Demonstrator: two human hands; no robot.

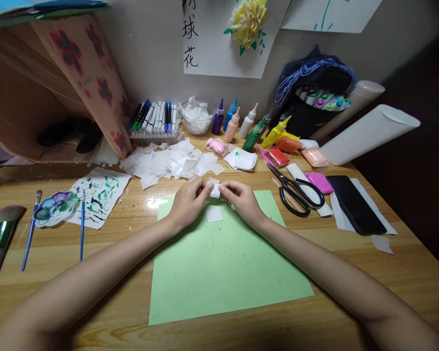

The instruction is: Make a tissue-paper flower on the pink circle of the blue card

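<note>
Between my two hands is a small piece of white paper (215, 190), held over the far edge of a green sheet (223, 273). My left hand (189, 199) pinches its left side with thumb and finger. On the right side, my right hand (241, 199) pinches it in the same way. Just below the fingers, another white paper square (214, 213) lies flat on the green sheet. Beyond my hands spreads a loose heap of white paper pieces (171, 161).
Black-handled scissors (294, 187) and a phone (355, 204) lie to the right. Several paint bottles (254, 134) and a clear bowl of white paper (196, 119) stand at the back. At left are paintbrushes (82, 224), a paint palette (54, 208) and a pink box (84, 78).
</note>
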